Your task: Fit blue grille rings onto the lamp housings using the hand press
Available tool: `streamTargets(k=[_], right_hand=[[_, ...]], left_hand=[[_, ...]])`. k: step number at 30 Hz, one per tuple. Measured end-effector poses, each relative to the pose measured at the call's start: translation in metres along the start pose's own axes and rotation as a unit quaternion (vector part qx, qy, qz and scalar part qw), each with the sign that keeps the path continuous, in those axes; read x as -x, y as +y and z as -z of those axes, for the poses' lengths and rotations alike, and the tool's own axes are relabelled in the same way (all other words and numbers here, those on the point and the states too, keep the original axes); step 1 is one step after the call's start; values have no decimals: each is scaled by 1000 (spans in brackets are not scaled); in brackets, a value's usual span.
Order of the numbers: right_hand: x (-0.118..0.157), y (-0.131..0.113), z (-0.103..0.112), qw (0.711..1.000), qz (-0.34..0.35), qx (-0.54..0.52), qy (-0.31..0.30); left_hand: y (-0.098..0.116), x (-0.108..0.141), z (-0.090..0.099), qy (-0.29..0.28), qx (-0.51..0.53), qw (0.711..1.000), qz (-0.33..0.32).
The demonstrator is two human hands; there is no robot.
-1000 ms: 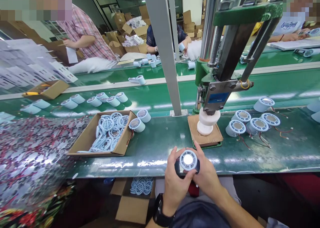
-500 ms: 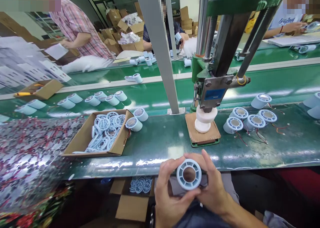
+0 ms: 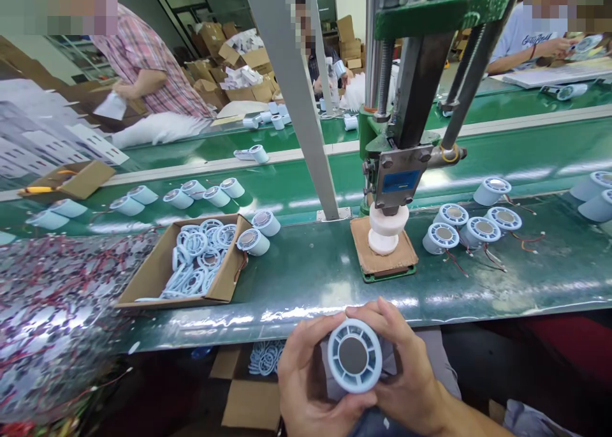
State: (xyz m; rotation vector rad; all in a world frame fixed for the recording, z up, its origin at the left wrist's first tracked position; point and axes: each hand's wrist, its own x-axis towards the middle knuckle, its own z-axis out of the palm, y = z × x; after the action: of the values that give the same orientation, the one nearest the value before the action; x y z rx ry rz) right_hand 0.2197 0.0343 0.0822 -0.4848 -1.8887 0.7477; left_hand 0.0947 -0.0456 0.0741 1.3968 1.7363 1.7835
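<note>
A light-blue round housing [image 3: 354, 355] with a spoked ring and a dark grey disc at its centre faces up between my hands, in front of the bench edge. Fingers and thumb of my left hand [image 3: 306, 376] wrap its left side. My right hand [image 3: 406, 360] grips it from the right and along the top. Beyond them stands a green press with a white round head [image 3: 389, 220] above a white round seat [image 3: 382, 241] on a brown pad [image 3: 358, 249]; a gap shows between head and seat at the left.
An open carton [image 3: 143, 284] of light-blue rings sits left, two housings [image 3: 253, 242] beside it. Several wired housings [image 3: 482, 231] stand right of the press. A grey post [image 3: 301, 105] rises behind the bench [image 3: 306, 271]. Wired parts [image 3: 57, 309] heap far left. People work across the belt.
The housing and both hands have shifted slightly left and down in view. The housing's centre now looks flat dark grey instead of brownish. The view has also shifted a little.
</note>
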Motion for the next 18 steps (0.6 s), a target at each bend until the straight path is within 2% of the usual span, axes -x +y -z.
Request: streamTargets(k=[5,13,18], right_hand=[[-2,0,2,999,-26,-10,-17],[-5,2,-1,1000,24,6,2],[-7,7,-4,998,55,20,7]], left_hand=[[-1,8,0,1,18,1000,25],[-3,10,-2,-13,80,995,58],[-4,15,-6,-34,123,987,101]])
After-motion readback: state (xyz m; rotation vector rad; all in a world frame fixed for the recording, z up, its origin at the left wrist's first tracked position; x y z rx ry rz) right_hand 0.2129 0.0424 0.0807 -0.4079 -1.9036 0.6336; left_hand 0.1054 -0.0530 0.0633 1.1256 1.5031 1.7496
